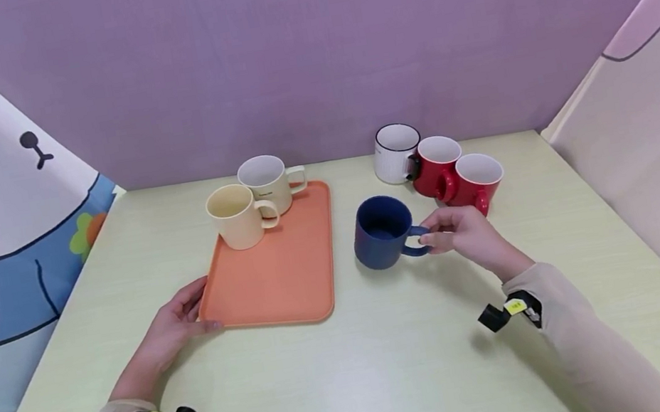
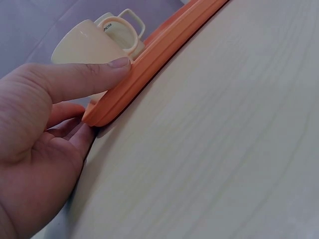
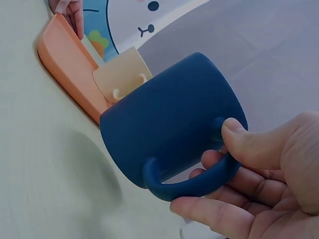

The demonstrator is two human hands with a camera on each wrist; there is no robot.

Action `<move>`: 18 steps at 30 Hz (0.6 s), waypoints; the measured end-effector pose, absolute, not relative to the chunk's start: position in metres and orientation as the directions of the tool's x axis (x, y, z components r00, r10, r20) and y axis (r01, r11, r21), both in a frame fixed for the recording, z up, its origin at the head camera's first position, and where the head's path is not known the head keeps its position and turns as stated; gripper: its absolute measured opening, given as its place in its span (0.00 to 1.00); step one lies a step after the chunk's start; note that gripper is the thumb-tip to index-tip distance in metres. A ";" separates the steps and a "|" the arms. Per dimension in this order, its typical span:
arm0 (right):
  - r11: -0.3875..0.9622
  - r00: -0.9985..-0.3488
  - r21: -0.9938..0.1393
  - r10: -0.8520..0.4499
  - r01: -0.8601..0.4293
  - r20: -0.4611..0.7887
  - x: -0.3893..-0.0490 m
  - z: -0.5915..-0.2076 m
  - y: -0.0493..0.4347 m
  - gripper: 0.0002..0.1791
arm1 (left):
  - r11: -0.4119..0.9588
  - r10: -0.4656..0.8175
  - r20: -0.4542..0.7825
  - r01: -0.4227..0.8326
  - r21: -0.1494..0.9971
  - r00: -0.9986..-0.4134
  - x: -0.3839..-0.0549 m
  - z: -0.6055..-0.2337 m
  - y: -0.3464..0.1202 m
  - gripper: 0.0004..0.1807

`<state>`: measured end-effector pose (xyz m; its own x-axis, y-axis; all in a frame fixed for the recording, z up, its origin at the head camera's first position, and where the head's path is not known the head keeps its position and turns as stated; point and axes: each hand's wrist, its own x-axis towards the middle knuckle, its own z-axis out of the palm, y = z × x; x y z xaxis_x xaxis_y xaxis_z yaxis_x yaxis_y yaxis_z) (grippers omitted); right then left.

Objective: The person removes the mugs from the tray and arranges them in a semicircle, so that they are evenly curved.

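My right hand (image 1: 461, 236) pinches the handle of a dark blue mug (image 1: 379, 238), which is upright above the table, its shadow cast below it in the right wrist view. To the right of the orange tray (image 1: 278, 286) hangs this mug. My left hand (image 1: 171, 328) holds the tray's near left corner, thumb over the rim (image 2: 134, 74) and fingers along the outer side. On the tray's far left part stand a cream mug (image 1: 236, 224) and, behind it, a white mug (image 1: 266, 180), both with handles pointing right.
Behind the right hand stand a white mug with a black rim (image 1: 393, 156) and two red mugs with white insides, one (image 1: 432, 175) beside the other (image 1: 466, 188). A purple cloth (image 1: 307, 58) rises at the table's far edge, with printed cloths at both sides.
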<state>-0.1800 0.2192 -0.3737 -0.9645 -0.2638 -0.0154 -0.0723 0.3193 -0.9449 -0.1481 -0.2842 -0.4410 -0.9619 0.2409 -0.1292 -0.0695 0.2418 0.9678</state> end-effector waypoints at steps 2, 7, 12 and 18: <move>0.320 -0.966 -0.945 -0.258 -0.062 -0.024 -0.178 -0.375 0.225 0.12 | 0.244 0.240 -0.131 -0.071 0.967 -0.962 -0.148 -0.442 -0.284 0.49; 0.325 -0.971 -0.945 -0.235 -0.046 -0.033 -0.173 -0.376 0.241 0.13 | 0.261 0.224 -0.149 -0.087 0.961 -0.963 -0.150 -0.443 -0.285 0.50; 0.331 -0.979 -0.943 -0.199 -0.023 -0.046 -0.166 -0.373 0.256 0.14 | 0.258 0.226 -0.150 -0.089 0.962 -0.962 -0.151 -0.444 -0.285 0.50; 0.366 -0.986 -0.931 -0.155 -0.005 -0.056 -0.162 -0.372 0.274 0.15 | 0.244 0.239 -0.141 -0.082 0.966 -0.961 -0.151 -0.443 -0.286 0.50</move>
